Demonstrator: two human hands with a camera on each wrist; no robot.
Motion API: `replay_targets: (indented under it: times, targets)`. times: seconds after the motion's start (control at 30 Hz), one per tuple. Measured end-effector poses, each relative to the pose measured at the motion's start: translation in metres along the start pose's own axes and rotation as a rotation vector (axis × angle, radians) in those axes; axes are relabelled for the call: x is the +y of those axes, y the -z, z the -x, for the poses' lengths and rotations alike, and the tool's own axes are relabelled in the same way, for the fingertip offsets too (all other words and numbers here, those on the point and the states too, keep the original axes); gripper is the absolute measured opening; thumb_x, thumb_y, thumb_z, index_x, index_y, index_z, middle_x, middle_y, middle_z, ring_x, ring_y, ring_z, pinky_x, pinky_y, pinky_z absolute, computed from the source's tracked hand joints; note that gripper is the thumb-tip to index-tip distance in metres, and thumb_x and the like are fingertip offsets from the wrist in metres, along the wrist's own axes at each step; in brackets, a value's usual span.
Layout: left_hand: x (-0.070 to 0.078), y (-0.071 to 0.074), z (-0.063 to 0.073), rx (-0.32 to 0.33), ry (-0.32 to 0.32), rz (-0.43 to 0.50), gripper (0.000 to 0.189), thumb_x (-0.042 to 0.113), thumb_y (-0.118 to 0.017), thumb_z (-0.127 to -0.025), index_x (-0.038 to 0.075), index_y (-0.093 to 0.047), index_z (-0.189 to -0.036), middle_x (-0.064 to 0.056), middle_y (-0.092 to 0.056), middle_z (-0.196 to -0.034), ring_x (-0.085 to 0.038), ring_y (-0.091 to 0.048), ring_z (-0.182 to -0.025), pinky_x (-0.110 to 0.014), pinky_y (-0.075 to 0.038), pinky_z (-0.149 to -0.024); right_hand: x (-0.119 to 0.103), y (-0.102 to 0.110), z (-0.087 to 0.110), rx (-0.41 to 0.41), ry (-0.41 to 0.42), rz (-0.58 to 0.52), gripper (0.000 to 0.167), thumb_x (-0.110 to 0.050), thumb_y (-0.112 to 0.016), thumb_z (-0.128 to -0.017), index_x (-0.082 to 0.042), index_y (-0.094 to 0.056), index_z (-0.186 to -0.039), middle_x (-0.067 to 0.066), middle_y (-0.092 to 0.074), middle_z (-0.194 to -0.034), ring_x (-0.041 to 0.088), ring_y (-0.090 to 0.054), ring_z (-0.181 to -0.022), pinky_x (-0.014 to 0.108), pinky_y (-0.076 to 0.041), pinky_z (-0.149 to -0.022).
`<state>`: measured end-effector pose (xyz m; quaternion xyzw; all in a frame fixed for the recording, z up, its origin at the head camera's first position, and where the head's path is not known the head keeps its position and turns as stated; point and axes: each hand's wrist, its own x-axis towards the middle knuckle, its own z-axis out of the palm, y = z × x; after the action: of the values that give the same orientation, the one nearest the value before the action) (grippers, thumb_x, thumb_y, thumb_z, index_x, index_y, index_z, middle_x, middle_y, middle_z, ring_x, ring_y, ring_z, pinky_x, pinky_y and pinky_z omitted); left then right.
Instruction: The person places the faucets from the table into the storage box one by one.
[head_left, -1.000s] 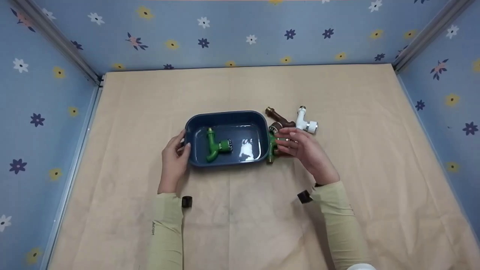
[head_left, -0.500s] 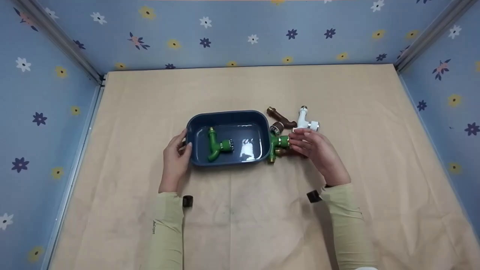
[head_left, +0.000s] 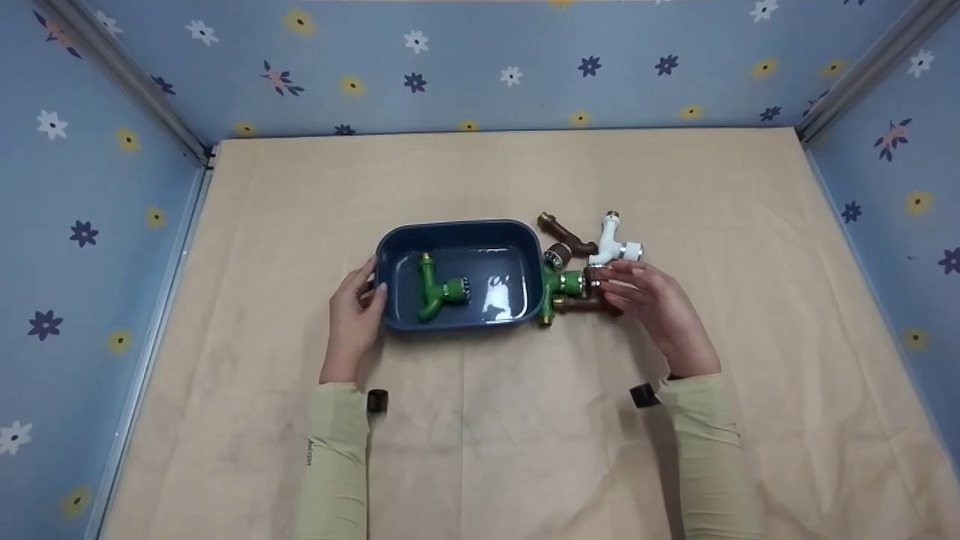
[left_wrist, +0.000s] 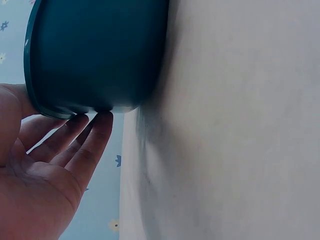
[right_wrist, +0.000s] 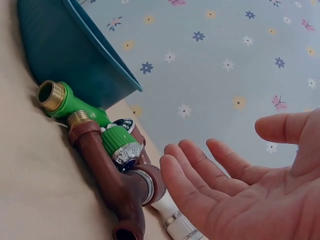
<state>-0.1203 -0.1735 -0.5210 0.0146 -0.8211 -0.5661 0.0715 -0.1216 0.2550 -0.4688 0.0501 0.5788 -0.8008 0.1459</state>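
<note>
My left hand (head_left: 356, 322) holds the left end of a dark blue plastic basin (head_left: 461, 327), thumb at the rim and fingertips (left_wrist: 104, 120) against the outer wall. Inside the basin lies a green faucet (head_left: 431, 292). My right hand (head_left: 664, 311) hovers open at the faucet pile right of the basin, palm turned inward, holding nothing. Closest to its fingers is a brown faucet (right_wrist: 117, 187) with a brass threaded end. Another green faucet (head_left: 553, 285) lies against the basin's right side, partly under its rim.
Behind the pile lie a second brown faucet (head_left: 568, 236) and a white faucet (head_left: 610, 236). A beige cloth (head_left: 480, 435) covers the table. Blue flowered panels (head_left: 480, 45) stand at the back and both sides.
My right hand has drawn away to the right from beside the basin, uncovering more of the green and brown faucets. My left hand stays at the basin's left end.
</note>
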Motion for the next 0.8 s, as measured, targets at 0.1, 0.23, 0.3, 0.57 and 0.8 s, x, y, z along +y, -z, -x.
replay_targets:
  times: [0.1,0.23,0.3,0.57,0.8]
  targets:
    - [0.0,0.0,0.0,0.002,-0.001,0.0,0.046,0.004,-0.054,-0.097,0.008,-0.047,-0.142,-0.012,-0.053,-0.132,-0.023,-0.056,-0.114,-0.032,-0.047,-0.095,0.002,0.005,0.0,0.013,0.005,0.006,0.043,-0.015,-0.035,-0.104,0.016,-0.036,-0.134,0.032,-0.044,-0.135,0.047,-0.04,-0.126,0.048,-0.036,-0.105]
    - [0.0,-0.001,0.0,0.006,-0.006,0.001,0.046,0.003,-0.054,-0.096,0.008,-0.047,-0.141,-0.012,-0.053,-0.131,-0.022,-0.056,-0.114,-0.032,-0.047,-0.095,0.005,0.012,0.001,0.036,0.004,0.01,0.044,-0.014,-0.033,-0.104,0.017,-0.034,-0.135,0.032,-0.044,-0.135,0.045,-0.042,-0.126,0.049,-0.035,-0.106]
    - [0.0,-0.001,0.0,0.008,-0.009,-0.004,0.045,0.003,-0.054,-0.096,0.007,-0.047,-0.141,-0.012,-0.054,-0.131,-0.023,-0.056,-0.114,-0.032,-0.047,-0.094,0.007,0.015,0.001,0.05,0.0,0.009,0.044,-0.014,-0.033,-0.104,0.017,-0.034,-0.135,0.031,-0.046,-0.134,0.045,-0.042,-0.126,0.049,-0.034,-0.106]
    - [-0.001,-0.001,0.0,0.006,-0.011,-0.005,0.046,0.003,-0.054,-0.097,0.006,-0.046,-0.142,-0.013,-0.052,-0.132,-0.026,-0.054,-0.116,-0.035,-0.046,-0.096,0.012,0.026,0.003,0.089,-0.024,0.028,0.039,-0.016,-0.036,-0.104,0.011,-0.044,-0.13,0.026,-0.053,-0.129,0.045,-0.043,-0.125,0.049,-0.036,-0.105]
    - [0.0,-0.001,0.001,0.005,-0.014,0.005,0.045,0.004,-0.053,-0.097,0.005,-0.046,-0.142,-0.015,-0.051,-0.133,-0.028,-0.053,-0.117,-0.038,-0.046,-0.096,0.015,0.03,0.001,0.103,-0.054,0.098,0.043,-0.018,-0.036,-0.104,0.013,-0.038,-0.134,0.031,-0.047,-0.133,0.043,-0.045,-0.124,0.048,-0.037,-0.105]
